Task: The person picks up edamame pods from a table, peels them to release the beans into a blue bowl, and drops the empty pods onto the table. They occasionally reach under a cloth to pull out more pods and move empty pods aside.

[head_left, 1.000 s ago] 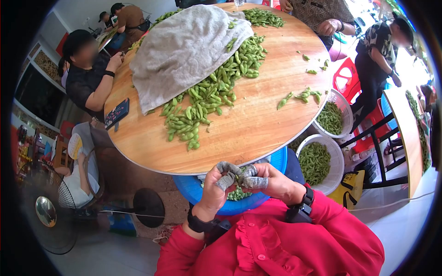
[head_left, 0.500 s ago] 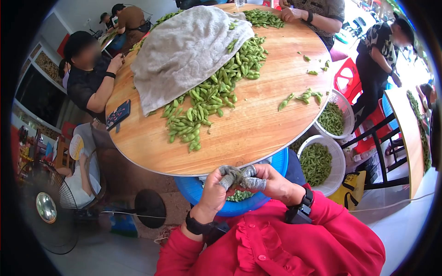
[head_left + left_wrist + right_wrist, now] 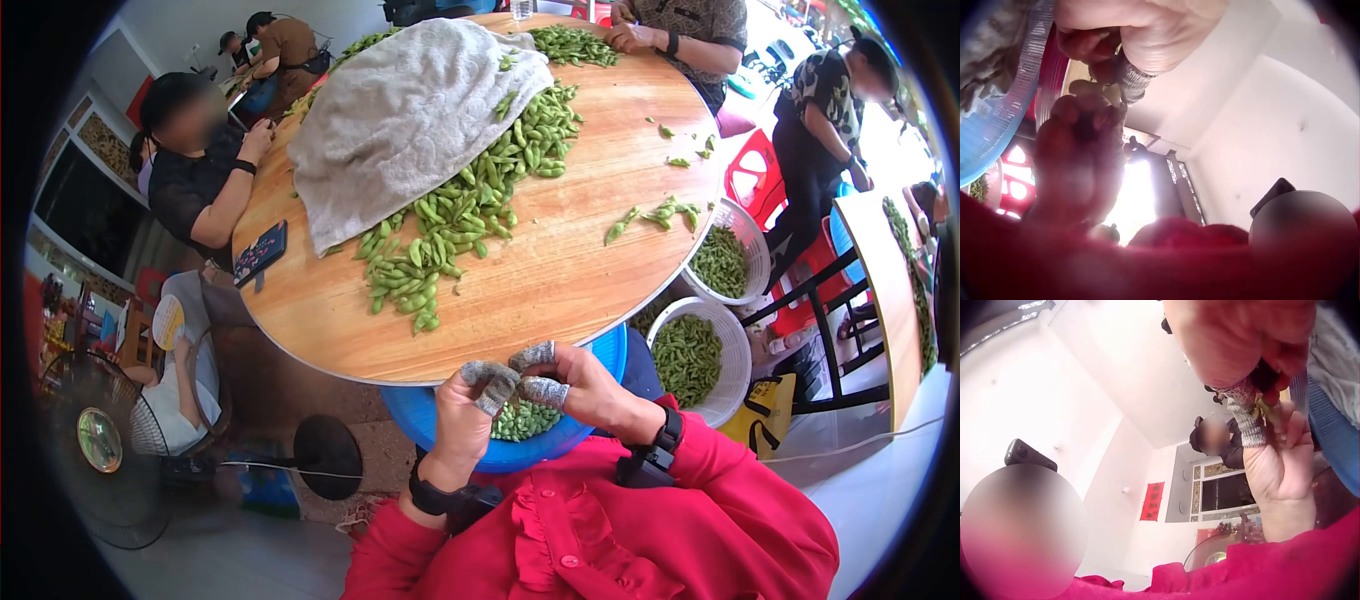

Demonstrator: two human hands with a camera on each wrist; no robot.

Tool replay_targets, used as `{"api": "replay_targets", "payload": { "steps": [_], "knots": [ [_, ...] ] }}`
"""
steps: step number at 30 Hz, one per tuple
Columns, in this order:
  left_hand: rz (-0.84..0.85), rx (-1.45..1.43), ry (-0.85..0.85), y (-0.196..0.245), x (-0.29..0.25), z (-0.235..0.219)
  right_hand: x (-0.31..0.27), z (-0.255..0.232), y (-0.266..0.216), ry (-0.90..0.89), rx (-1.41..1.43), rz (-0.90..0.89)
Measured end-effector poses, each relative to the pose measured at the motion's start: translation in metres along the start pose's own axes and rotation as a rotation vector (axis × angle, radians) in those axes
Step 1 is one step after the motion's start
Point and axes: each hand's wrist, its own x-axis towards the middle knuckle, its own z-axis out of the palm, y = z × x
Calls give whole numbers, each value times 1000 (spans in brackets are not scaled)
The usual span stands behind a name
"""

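Observation:
My left hand (image 3: pixel 463 415) and right hand (image 3: pixel 595 390) meet fingertip to fingertip just off the table's near edge. Grey knitted covers wrap the thumb and a finger of each. Between the fingertips a pale green soybean pod (image 3: pixel 1082 87) shows in the left wrist view, pinched from both sides. From the head, the fingers mostly hide that pod. Below the hands sits a blue basin (image 3: pixel 402 412), with shelled green beans (image 3: pixel 522 420) inside. On the round wooden table (image 3: pixel 560 270), a heap of green pods (image 3: pixel 425 255) spills from under a grey towel (image 3: pixel 400 120).
Two white baskets (image 3: pixel 740 375) of pods stand at the right by the table. A phone (image 3: pixel 262 250) lies at the table's left edge. Loose pods (image 3: pixel 655 215) lie at the right. A standing fan (image 3: pixel 105 450) is at lower left. Other people sit and stand around.
My right finger and thumb have spread apart a little, and my hands have shifted slightly, showing more of the shelled beans in the basin. The person at the far right side has leaned hands onto the table.

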Motion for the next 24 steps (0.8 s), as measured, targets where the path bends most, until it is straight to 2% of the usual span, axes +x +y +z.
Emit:
{"api": "replay_targets", "payload": {
  "steps": [9,13,14,17,18,21,24],
  "knots": [
    [-41,-120,-55,2,0,-3,0,-4,3,-9,7,8],
    [-3,-177,-80,11,-1,-10,-3,-8,6,53,71,-21],
    [-14,-64,-86,14,-3,-17,-3,-10,3,63,93,-37],
    [-292,15,-126,20,-5,-19,-2,-12,2,68,105,-92],
    [-344,46,-193,15,-5,-21,-1,-10,3,62,100,-123],
    [-515,-136,-323,9,-3,-17,-2,-7,5,55,70,-182],
    [-564,-211,-379,14,-1,-14,-4,-8,4,59,14,-203]
  ]
}}
